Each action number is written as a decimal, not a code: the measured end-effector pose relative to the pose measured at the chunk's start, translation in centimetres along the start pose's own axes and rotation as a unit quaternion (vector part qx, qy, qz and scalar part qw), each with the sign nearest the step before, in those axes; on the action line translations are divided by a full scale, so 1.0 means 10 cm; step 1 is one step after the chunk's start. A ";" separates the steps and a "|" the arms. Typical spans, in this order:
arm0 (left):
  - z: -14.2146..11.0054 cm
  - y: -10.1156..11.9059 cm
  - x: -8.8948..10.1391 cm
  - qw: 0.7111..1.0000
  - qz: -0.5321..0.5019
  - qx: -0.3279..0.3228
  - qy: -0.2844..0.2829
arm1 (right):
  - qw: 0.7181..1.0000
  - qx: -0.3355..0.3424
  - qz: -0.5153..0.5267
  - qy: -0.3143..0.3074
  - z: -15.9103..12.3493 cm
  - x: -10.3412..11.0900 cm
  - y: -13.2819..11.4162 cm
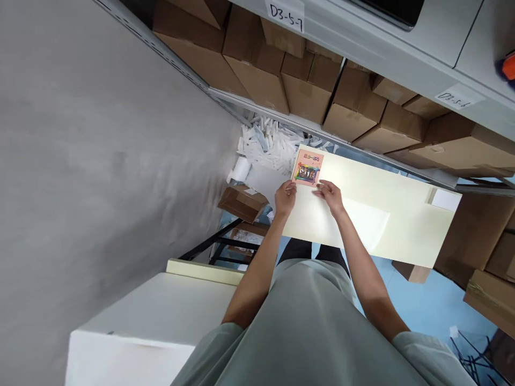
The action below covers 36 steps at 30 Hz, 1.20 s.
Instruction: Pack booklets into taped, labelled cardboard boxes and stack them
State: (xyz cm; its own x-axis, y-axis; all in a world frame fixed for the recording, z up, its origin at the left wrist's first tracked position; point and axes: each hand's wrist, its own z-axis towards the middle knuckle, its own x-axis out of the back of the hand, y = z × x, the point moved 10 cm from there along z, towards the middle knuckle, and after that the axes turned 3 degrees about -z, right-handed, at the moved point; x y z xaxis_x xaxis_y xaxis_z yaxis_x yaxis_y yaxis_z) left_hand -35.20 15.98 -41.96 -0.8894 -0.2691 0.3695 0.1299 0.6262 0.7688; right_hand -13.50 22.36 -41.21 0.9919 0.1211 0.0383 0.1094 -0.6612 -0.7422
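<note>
A pink booklet or card (308, 168) with a coloured picture and printed characters lies near the left end of the cream tabletop (406, 214). My left hand (285, 197) has its fingers closed at the booklet's lower left corner. At the lower right corner is my right hand (330, 196), fingers apart and their tips at or close to the booklet's edge. Whether those tips touch it is too small to tell. A white block-like item (446, 199) sits at the tabletop's far right corner.
Cardboard boxes (308, 88) line the shelf (374, 45) beyond the table. White paper scraps (267, 142) and an open carton (243, 202) are at the left, beside a grey wall (120, 177). A white cabinet (153, 311) stands behind on the left; more boxes (493, 300) at right.
</note>
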 end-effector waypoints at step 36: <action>-1.49 0.52 -0.32 0.963 0.258 -0.077 -0.025 | 0.822 0.017 -0.350 0.449 -2.04 4.28 0.51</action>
State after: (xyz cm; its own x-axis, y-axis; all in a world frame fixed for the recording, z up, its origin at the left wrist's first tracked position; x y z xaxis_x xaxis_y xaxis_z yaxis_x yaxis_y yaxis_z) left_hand -25.16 9.17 -31.39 -0.7088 0.0872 0.7000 0.6199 0.5506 0.5591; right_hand 30.86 9.09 -29.75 0.3361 -0.1431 0.9309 0.6861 -0.6399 -0.3461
